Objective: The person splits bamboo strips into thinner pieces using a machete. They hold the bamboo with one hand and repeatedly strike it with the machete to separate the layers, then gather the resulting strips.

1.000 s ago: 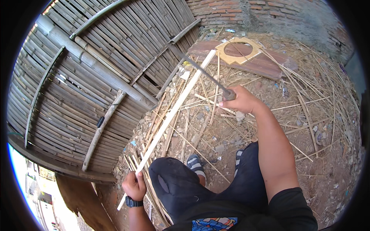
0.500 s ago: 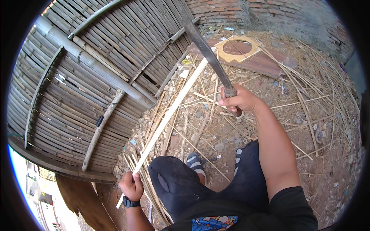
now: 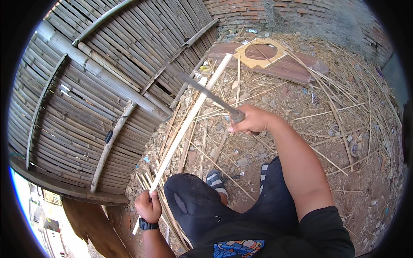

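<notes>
One machete, one held bamboo slat, two sandals

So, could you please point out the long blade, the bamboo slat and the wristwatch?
long blade [image 3: 202,89], head view, mid-blade.
bamboo slat [image 3: 189,122], head view, middle of its length.
wristwatch [image 3: 145,224], head view, its black face.

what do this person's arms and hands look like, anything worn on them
Both hands are bare, no gloves. The left hand has a black wristwatch strapped at the wrist, forearm uncovered below it. The right hand wears nothing; that forearm is uncovered up to a short black sleeve near the shoulder.

Straw-strewn dirt ground under bamboo strips
</notes>
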Action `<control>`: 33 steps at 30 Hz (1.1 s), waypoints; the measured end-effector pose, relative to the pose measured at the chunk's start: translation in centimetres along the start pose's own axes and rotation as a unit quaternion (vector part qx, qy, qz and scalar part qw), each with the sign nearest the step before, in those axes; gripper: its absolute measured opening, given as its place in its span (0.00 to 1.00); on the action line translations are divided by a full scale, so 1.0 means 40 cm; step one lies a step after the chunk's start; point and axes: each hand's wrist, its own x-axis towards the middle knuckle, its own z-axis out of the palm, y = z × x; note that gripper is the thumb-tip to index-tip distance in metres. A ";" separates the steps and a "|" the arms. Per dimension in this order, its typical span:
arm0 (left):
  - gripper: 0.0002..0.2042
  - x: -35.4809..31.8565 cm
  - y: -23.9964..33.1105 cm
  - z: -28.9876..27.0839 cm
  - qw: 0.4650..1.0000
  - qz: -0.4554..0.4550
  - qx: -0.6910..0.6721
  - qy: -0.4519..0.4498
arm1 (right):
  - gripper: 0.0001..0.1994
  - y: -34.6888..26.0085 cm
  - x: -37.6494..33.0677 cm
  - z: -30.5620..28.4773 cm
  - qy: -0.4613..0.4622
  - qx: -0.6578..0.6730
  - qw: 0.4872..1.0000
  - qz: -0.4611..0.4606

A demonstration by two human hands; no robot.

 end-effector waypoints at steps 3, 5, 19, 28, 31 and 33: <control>0.18 0.001 0.017 0.031 1.000 0.014 0.005 -0.001 | 0.14 0.013 0.033 0.074 0.031 -0.164 0.975 -0.145; 0.18 -0.001 0.009 0.022 1.000 -0.007 -0.019 0.004 | 0.14 0.011 0.023 0.020 0.049 -0.101 0.990 -0.089; 0.21 -0.001 0.017 0.018 0.996 -0.083 -0.035 -0.013 | 0.18 0.064 0.026 -0.063 0.150 -0.164 0.974 0.041; 0.19 -0.003 0.011 0.024 0.992 -0.089 0.089 -0.030 | 0.14 -0.018 0.016 0.048 0.097 -0.274 0.956 0.030; 0.18 0.007 0.036 0.036 0.995 -0.027 0.096 -0.009 | 0.12 -0.019 0.028 0.085 0.075 -0.366 0.927 -0.038; 0.17 -0.003 0.015 0.020 0.997 -0.024 0.079 -0.003 | 0.13 0.001 0.034 0.034 0.112 -0.283 0.953 -0.002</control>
